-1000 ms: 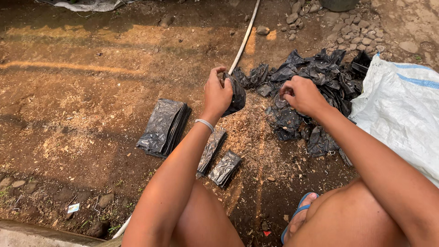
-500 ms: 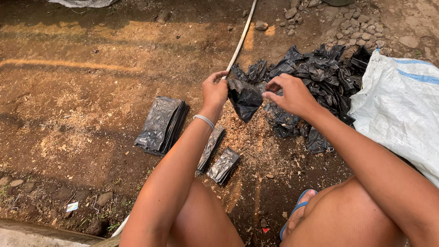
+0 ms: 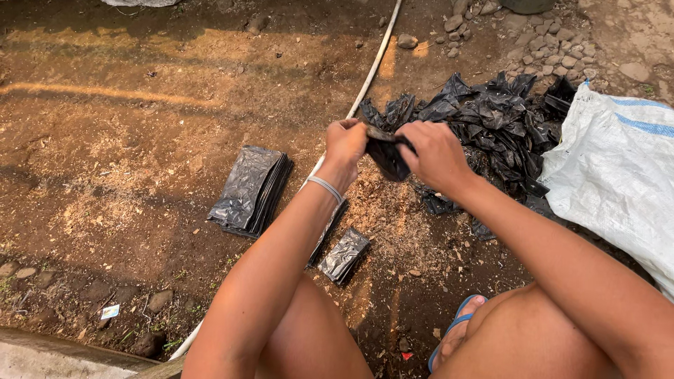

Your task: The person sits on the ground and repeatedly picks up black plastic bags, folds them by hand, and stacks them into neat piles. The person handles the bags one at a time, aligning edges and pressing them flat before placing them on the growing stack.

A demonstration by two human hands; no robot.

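Both my hands grip one small black plastic bag (image 3: 385, 156) held up over the dirt. My left hand (image 3: 345, 144) pinches its left edge and my right hand (image 3: 435, 156) holds its right side. Behind them lies a heap of crumpled black plastic bags (image 3: 495, 123). A neat stack of flattened black bags (image 3: 250, 189) rests on the ground to the left. Two smaller folded black bags (image 3: 345, 255) lie below my left forearm, one partly hidden by the arm.
A white woven sack (image 3: 618, 165) lies at the right. A thin white pipe (image 3: 372, 67) runs across the soil towards the top. Stones (image 3: 491, 21) are scattered at the top right. A concrete edge (image 3: 42, 354) sits at the bottom left. My foot wears a blue sandal (image 3: 453, 330).
My hands have come together from apart. The black bag, earlier hanging from my left hand beside the heap, is now gripped by both hands and lifted slightly nearer to me.
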